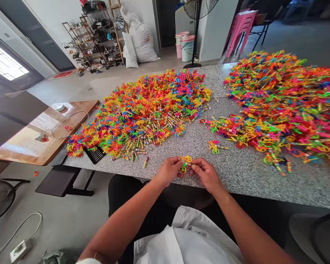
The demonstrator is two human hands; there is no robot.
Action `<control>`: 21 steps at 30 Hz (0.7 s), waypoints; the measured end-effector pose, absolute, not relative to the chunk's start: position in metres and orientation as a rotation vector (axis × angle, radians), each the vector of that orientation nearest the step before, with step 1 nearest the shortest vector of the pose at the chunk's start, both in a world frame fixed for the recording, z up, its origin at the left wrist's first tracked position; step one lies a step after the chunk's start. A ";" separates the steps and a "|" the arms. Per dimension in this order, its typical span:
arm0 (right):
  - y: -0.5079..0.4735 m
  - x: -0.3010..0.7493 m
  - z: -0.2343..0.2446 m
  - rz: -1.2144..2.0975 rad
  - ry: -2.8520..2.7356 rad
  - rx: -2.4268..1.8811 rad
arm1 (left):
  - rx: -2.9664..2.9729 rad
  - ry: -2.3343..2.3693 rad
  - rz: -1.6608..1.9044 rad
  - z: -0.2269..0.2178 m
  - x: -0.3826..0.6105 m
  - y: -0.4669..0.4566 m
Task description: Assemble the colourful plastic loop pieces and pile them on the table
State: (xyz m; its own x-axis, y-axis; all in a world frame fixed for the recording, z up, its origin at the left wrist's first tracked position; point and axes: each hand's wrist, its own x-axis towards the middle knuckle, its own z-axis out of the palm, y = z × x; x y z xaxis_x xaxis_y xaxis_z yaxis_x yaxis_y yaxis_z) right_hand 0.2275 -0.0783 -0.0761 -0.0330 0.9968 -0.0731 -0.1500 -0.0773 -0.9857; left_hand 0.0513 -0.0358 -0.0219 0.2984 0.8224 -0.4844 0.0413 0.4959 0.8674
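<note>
Yellow and green plastic loops [187, 159], held in a small bundle between both hands, above the near edge of the speckled table [236, 172]. Fingers of the left hand [169, 170] curled against one side; thumb and forefinger of the right hand [206, 175] pinching at the other. Impossible to tell the exact part under each fingertip. Probably very light, thin and springy, perhaps a little slick; best taken between thumb and forefinger where strands gather, not by a bendy outer curve. Beyond, to the left, a large heap [154, 95] of similar pieces, with striped tubes [137, 146] along its near side; to the right, a second heap [280, 88]. Near the right hand, a loose cluster [214, 147].
</note>
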 end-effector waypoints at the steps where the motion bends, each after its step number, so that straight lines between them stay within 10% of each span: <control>1: -0.079 0.226 -0.073 1.312 -1.132 -1.163 | 0.956 1.177 0.650 -0.022 0.052 -0.035; 11: -0.077 0.204 -0.061 0.768 -1.282 -1.357 | 0.938 1.160 0.792 -0.016 0.054 -0.031; 21: -0.077 0.215 -0.059 0.912 -1.445 -1.282 | 0.976 1.221 0.784 -0.021 0.051 -0.031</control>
State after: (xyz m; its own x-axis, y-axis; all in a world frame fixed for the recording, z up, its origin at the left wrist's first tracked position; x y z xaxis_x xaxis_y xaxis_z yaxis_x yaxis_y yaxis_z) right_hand 0.2146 -0.0770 -0.0586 0.0175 0.9839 0.1779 0.2629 0.1672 -0.9502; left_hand 0.0511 -0.0308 -0.0208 0.1892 0.9001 -0.3926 0.0175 0.3966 0.9178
